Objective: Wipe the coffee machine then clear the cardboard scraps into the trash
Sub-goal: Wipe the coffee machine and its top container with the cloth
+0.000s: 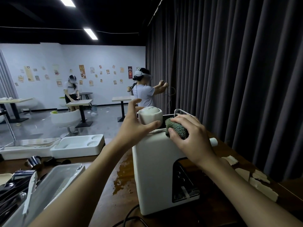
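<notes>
A white coffee machine (155,169) stands on the dark wooden table (105,202). My right hand (191,138) grips a balled green cloth (175,127) and presses it on the machine's top edge. My left hand (132,125) reaches over the top with fingers spread, thumb near the white round lid (150,116); whether it touches the lid is unclear. Torn cardboard scraps (259,182) lie on the table to the right of the machine.
A brown liquid spill (123,176) wets the table left of the machine. White trays (77,145) sit at the back left, a clear plastic bin (54,185) and metal tools at the front left. A dark curtain hangs close on the right. Two people work at far tables.
</notes>
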